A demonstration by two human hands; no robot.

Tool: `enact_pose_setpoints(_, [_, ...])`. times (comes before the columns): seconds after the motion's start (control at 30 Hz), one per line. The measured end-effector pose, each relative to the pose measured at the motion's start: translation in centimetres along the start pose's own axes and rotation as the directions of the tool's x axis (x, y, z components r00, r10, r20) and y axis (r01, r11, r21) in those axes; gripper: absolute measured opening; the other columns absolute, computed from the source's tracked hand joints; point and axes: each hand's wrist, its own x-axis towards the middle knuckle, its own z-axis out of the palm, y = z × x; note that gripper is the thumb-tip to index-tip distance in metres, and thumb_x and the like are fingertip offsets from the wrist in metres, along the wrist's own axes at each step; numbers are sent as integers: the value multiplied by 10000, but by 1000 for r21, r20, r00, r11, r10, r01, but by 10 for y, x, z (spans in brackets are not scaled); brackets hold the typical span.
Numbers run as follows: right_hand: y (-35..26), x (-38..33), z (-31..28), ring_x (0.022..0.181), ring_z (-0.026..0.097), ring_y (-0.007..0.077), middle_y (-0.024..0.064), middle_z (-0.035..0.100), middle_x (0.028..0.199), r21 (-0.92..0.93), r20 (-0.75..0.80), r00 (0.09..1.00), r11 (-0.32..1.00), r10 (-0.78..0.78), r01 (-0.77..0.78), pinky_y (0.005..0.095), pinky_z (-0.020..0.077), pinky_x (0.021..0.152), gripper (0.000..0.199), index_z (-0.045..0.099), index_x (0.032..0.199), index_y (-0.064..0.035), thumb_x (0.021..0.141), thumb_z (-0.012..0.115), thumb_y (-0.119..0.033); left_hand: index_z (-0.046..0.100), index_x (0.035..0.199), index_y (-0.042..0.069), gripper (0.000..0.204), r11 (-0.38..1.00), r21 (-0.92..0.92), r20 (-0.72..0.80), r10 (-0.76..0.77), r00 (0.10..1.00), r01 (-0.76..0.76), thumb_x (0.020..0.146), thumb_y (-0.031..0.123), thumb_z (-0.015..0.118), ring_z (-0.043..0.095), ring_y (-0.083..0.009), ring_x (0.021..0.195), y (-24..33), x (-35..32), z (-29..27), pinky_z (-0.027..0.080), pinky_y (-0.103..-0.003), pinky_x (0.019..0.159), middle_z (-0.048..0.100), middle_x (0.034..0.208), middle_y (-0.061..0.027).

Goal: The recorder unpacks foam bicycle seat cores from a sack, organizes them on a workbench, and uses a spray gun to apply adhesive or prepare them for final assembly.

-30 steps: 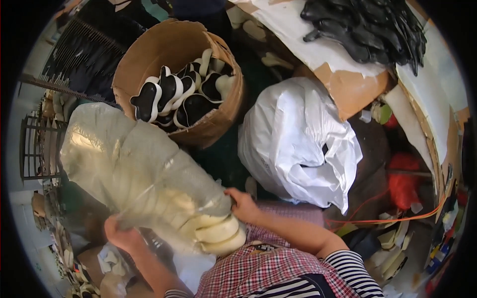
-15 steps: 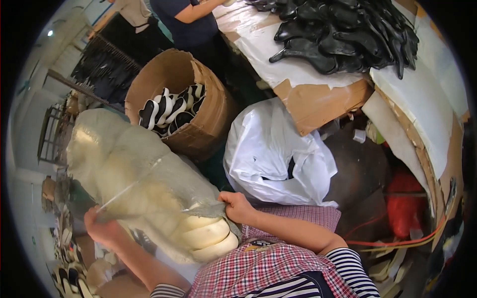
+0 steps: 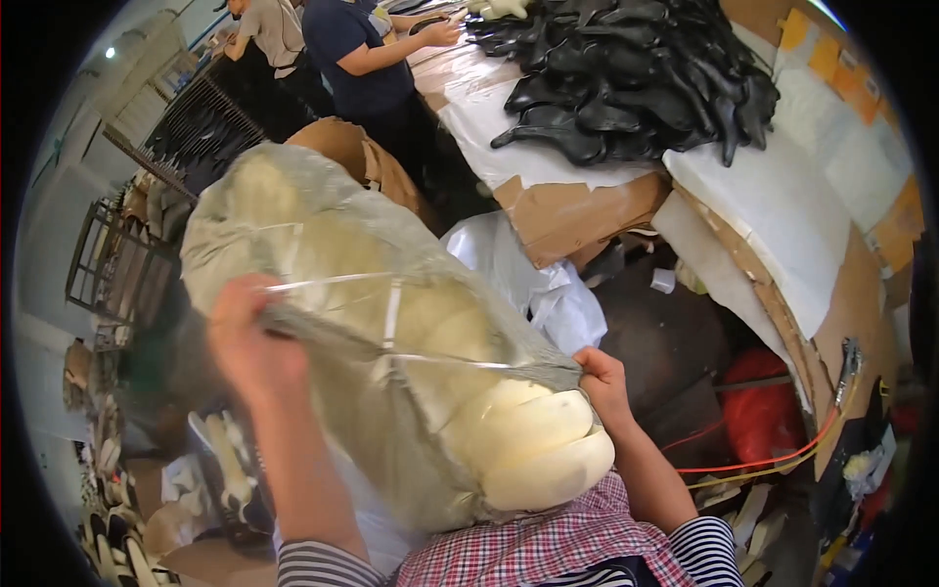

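Note:
A big clear plastic bag (image 3: 333, 284) stuffed with cream foam sole pieces (image 3: 533, 445) is lifted in front of me, tilted with its open end toward my chest. My left hand (image 3: 245, 338) grips the bag's bunched plastic on the left side. My right hand (image 3: 602, 377) pinches the bag's edge at the right, just above the foam pieces that poke out. The bag hides the round cardboard drum (image 3: 367, 161) behind it almost wholly.
A white plastic sack (image 3: 533, 279) lies right of the bag. A table (image 3: 587, 205) covered in cardboard and white sheet carries a heap of black sole parts (image 3: 636, 73). Two people (image 3: 357, 54) work at its far end. Metal racks (image 3: 122, 264) stand left; a red bag (image 3: 763, 411) and orange cord lie right.
Both hands have raised the bag higher and toward me. It now covers the cardboard drum with black-and-white parts. The view has tipped up, bringing the people at the table into sight.

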Motion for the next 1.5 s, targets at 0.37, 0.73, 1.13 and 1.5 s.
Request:
enact_pose_setpoints(0.37, [143,10,-107,608,518,47,-34,586,643,202,-203,947,957,247,-206,235,413,518,50,624,680,-13,684,670,6,442,645,67,226,734,675,433,-307,847,-79,824,134,563,334,-55,624,-143,-63,74,297,-250,544,373,633,41])
enact_pose_setpoints(0.73, [179,-61,-133,636,485,73,-43,574,658,149,279,828,830,486,-537,272,419,568,130,632,690,-41,719,516,12,485,656,106,188,450,891,108,-93,990,-55,818,165,560,344,-56,567,-184,-119,27,270,-240,508,396,619,55])
enact_pose_setpoints(1.13, [154,-27,-152,619,454,105,3,503,592,-20,422,779,863,465,-505,311,390,553,102,553,690,-14,670,464,33,460,588,110,261,757,504,-470,-162,868,415,784,66,626,348,-45,551,-118,-164,130,272,-236,511,402,591,78])
enact_pose_setpoints(1.5, [43,76,-181,580,461,73,-32,535,626,74,419,768,825,484,-561,262,385,497,187,593,677,-21,708,441,83,581,727,24,141,783,546,-409,-60,910,297,605,36,649,545,-226,663,-91,-47,196,412,-325,581,559,692,-108])
